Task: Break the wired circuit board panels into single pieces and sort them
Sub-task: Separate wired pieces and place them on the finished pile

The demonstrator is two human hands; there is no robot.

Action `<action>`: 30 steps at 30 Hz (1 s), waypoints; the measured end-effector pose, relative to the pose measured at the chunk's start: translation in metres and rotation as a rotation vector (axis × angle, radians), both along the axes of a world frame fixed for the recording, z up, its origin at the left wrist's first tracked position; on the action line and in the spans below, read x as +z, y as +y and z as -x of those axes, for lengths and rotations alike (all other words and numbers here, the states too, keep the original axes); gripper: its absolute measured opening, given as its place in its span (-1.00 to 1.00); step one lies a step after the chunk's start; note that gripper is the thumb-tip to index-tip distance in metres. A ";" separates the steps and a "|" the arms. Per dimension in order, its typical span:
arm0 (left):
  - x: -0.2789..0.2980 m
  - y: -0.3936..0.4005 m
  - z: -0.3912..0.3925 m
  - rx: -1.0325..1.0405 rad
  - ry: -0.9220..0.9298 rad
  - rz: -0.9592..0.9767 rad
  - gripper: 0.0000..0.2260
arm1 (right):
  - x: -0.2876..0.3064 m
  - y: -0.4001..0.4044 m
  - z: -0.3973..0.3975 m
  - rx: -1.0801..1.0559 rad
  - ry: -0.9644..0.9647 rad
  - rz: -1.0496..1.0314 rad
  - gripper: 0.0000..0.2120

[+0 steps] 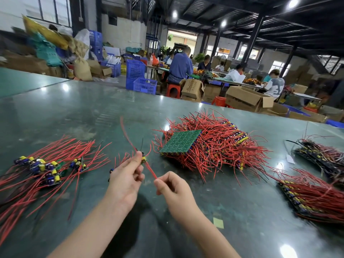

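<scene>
Near table's front edge, left hand (126,175) pinches single board (143,158); right hand (172,187) pinches its red wire (151,172). Separated pieces (43,167) toward left edge, panel pile (204,146) behind hands.

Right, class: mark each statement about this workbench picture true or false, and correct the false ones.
1. The left hand pinches a small wired board. True.
2. The right hand lies flat and open on the table. False: it pinches a red wire.
3. A green panel lies on top of the big wire heap. True.
4. The single pieces lie on the right. False: they lie on the left.
5. The stools behind the table are blue. False: they are red.
</scene>
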State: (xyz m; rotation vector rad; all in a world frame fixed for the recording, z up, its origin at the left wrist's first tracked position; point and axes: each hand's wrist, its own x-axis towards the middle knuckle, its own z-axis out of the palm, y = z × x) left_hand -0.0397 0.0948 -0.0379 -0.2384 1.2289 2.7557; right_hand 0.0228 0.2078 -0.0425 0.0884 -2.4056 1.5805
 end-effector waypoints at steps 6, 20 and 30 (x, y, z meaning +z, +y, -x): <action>-0.001 -0.009 0.007 0.042 -0.012 -0.019 -0.89 | -0.001 -0.002 -0.002 0.014 -0.050 -0.009 -0.74; 0.012 -0.021 0.010 -0.023 -0.055 -0.252 -0.85 | 0.005 -0.002 -0.011 0.063 0.108 0.075 -0.73; 0.036 -0.095 0.029 -0.288 0.064 -0.425 -0.82 | 0.002 0.012 -0.015 -0.101 0.358 0.390 -0.74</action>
